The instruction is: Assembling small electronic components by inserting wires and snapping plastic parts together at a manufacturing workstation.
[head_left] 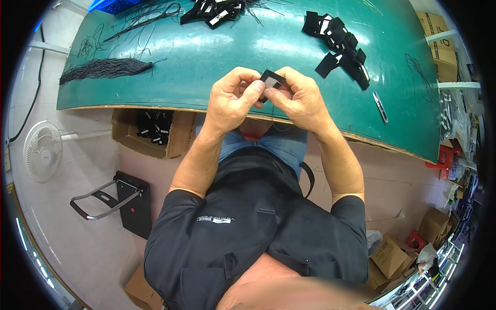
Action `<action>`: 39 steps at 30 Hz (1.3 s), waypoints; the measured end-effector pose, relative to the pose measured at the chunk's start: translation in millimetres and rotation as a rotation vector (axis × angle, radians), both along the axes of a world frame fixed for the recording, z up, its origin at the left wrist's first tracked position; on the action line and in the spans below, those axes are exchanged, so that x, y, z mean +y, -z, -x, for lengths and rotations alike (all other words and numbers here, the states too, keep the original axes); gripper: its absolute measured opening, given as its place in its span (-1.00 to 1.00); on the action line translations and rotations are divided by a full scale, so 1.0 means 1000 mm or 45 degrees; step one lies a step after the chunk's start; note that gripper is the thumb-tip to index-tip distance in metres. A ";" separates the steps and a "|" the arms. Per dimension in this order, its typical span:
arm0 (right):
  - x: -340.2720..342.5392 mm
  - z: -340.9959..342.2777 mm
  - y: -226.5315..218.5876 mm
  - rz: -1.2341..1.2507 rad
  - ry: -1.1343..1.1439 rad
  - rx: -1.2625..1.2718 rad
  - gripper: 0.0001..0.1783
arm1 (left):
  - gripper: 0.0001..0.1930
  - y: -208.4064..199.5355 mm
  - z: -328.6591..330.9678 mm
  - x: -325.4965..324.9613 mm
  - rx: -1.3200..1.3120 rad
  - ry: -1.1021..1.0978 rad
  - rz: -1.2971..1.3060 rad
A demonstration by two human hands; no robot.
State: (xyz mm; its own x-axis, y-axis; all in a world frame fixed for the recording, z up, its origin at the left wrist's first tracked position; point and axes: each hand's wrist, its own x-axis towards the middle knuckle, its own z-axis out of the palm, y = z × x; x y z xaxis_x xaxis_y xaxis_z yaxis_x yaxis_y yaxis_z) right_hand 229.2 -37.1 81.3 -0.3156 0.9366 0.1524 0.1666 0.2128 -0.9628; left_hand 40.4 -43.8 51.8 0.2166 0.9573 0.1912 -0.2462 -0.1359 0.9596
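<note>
A small black piece with a pale patch (272,79) is pinched between my two hands, just above the near edge of the green table. My left hand (235,98) grips its left side with thumb and fingers. On the other side, my right hand (299,99) holds it, thumb against the pale patch. A thin dark cord (273,114) hangs below it. Several similar black pieces (338,44) lie heaped at the far right. Another heap of black-and-white pieces (214,11) is at the far middle. A bundle of dark cords (106,68) lies on the left.
The green table (196,57) spans the far side. Thread snips (380,107) lie at its right, a blue basket (114,5) at its far left. Below stand a cardboard box (175,135) of black pieces, a white fan (43,150) and a folding hand truck (132,201). Cartons (391,257) sit lower right.
</note>
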 end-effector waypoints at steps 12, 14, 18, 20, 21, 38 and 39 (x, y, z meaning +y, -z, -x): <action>0.005 -0.016 0.006 0.257 -0.198 -0.091 -0.83 | -0.87 0.004 0.002 0.003 -0.211 0.018 0.122; 0.006 -0.016 0.012 0.278 -0.214 -0.138 -0.82 | -0.87 0.004 0.002 0.004 -0.231 0.039 0.139; 0.005 -0.010 0.031 0.094 -0.184 0.283 -0.85 | -0.87 0.004 0.003 0.004 -0.278 0.090 0.187; 0.005 -0.011 0.031 0.100 -0.176 0.285 -0.87 | -0.87 0.007 0.003 0.003 -0.292 0.103 0.221; 0.005 -0.011 0.031 0.103 -0.172 0.286 -0.87 | -0.87 0.008 0.003 0.003 -0.292 0.102 0.220; -0.006 -0.004 0.039 0.114 -0.046 0.371 -0.89 | -0.88 0.012 -0.005 0.003 -0.261 0.018 0.211; -0.006 -0.005 0.037 0.109 -0.047 0.346 -0.89 | -0.88 0.012 -0.005 0.003 -0.254 0.026 0.228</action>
State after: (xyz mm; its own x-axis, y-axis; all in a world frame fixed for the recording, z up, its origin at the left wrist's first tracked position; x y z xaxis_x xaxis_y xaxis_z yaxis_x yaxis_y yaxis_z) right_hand 234.3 -43.1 44.0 -0.3082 0.9383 0.1569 -0.1067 0.1298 -0.9858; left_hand 45.2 -40.8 39.9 0.2115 0.9755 0.0600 -0.4338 0.0387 0.9002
